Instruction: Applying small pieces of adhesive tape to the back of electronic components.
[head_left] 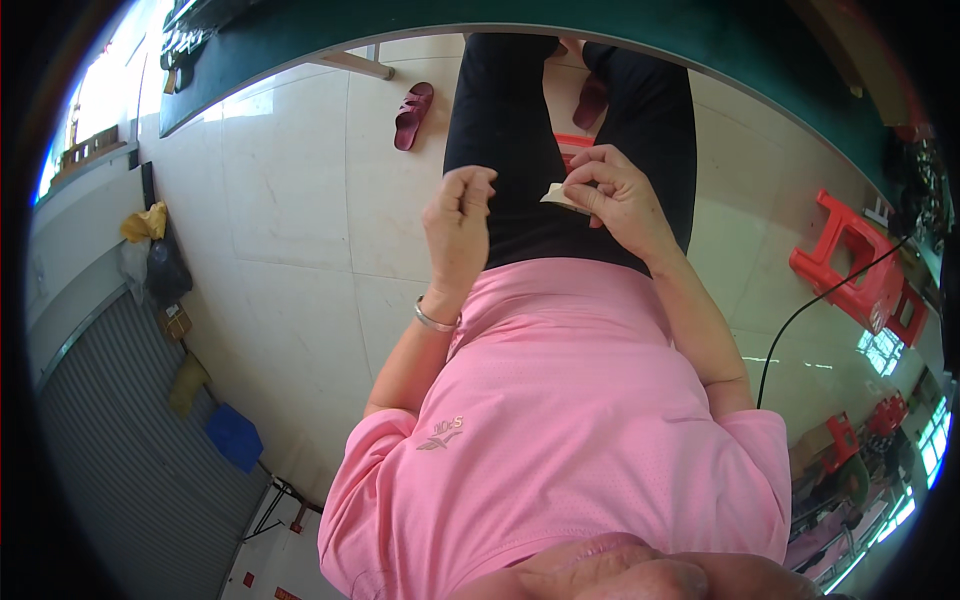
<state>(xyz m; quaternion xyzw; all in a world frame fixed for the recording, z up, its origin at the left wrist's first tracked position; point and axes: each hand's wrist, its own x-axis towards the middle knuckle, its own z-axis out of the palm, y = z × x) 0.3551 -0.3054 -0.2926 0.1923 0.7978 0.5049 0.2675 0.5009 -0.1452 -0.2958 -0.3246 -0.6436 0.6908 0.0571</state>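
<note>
My right hand (618, 195) pinches a small pale flat piece (560, 196), like a paper tab or label, between thumb and fingertips above my black trousers (520, 130). My left hand (460, 222) is raised a little to its left, fingers curled and pinched together; nothing shows between them. The two hands are a short gap apart and do not touch. A silver bangle (434, 321) circles my left wrist. My pink shirt (560, 420) fills the lower middle of the view.
A green table edge (300, 55) curves across the top. A dark red sandal (413, 115) lies on the pale tiled floor. Red plastic stools (850, 265) stand at the right, with a black cable (805, 312) beside them. A roller shutter (120, 440), a blue object (235, 436) and a yellow bag (147, 222) sit at the left.
</note>
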